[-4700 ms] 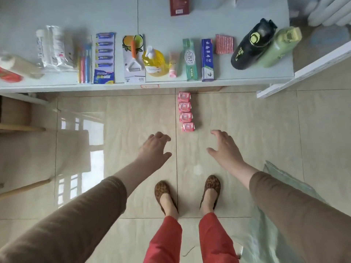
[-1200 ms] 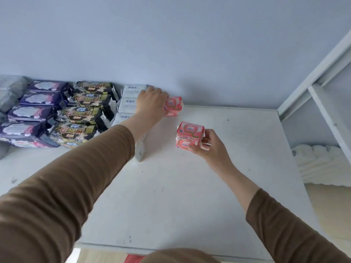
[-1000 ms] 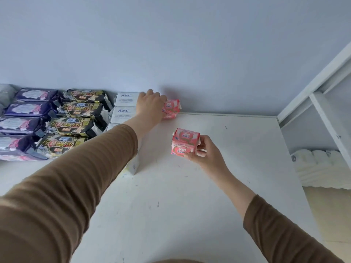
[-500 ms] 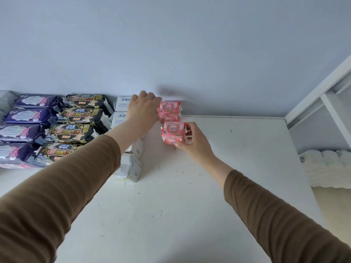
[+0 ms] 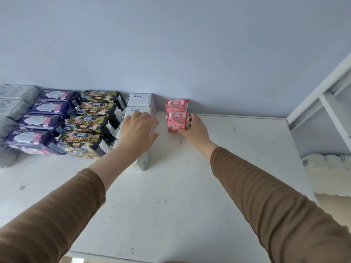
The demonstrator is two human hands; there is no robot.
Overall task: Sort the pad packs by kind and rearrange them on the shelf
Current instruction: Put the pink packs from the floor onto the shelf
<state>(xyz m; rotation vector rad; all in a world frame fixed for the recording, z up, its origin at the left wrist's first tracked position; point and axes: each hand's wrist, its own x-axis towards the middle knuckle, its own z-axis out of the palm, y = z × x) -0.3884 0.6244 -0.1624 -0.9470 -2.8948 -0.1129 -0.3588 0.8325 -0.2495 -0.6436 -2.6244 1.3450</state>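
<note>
Right hand [image 5: 195, 130] gripping front pink pack [image 5: 176, 122], touching rear pack [image 5: 176, 104]. Left hand [image 5: 138, 130] relaxed, fingers spread above white packs [image 5: 140, 100].

Left of the white ABC packs [image 5: 139, 103] lie black packs with gold and red print [image 5: 89, 122], then purple packs with white and pink [image 5: 41, 120], then grey ones [image 5: 13, 103]. Right of them stand pink packs [image 5: 176, 115]. Both sleeves [image 5: 275, 205] are brown.

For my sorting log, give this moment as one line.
right hand: grips front pink pack | left hand: open over white packs | shelf: pink row started
</note>
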